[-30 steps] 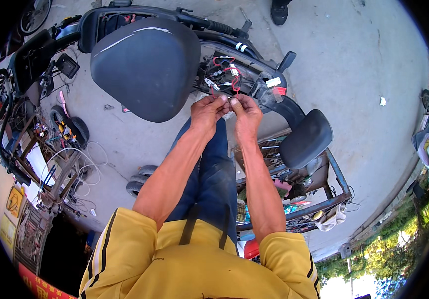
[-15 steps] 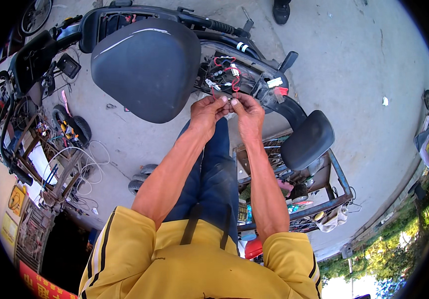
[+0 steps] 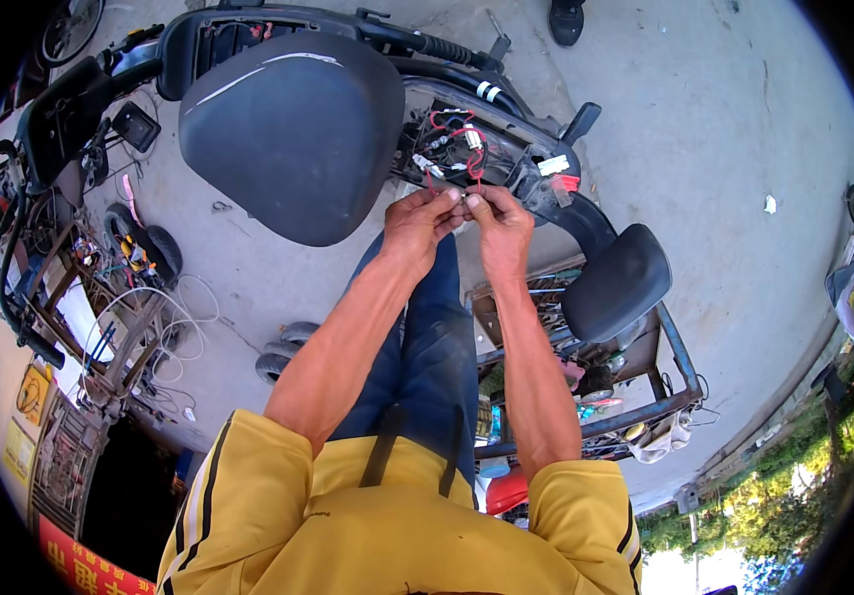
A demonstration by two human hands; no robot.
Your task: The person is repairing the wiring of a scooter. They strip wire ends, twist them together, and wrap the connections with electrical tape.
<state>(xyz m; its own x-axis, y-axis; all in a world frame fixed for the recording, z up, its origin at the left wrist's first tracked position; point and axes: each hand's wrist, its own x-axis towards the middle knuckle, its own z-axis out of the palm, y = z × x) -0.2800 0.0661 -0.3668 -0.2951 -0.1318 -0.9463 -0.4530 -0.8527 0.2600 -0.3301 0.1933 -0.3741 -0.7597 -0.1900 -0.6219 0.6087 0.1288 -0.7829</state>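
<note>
My left hand (image 3: 417, 223) and my right hand (image 3: 498, 223) meet at their fingertips just below an opened wiring bay (image 3: 447, 139) on an electric scooter, each pinched on a thin red wire (image 3: 476, 169), with a small fitting between the thumbs too small to name. Inside the bay are looped red wires, dark cables and white connectors (image 3: 473, 137). The large black seat (image 3: 283, 139), its edge scuffed white, lies left of my hands. A smaller black pad (image 3: 617, 283) sits at lower right of them on a curved dark bar.
A metal cart (image 3: 689, 367) of tools and parts stands beside my right arm. Scooter handlebars, a cluttered rack (image 3: 110, 337), white hose (image 3: 179, 317) and small tyres (image 3: 288, 352) are at left. Another person's dark shoe (image 3: 566, 20) is on the concrete floor (image 3: 724, 178) at the top.
Both my hands have shifted slightly right, still pinched together at the wires. The bay and small pad appear slightly further right in the picture.
</note>
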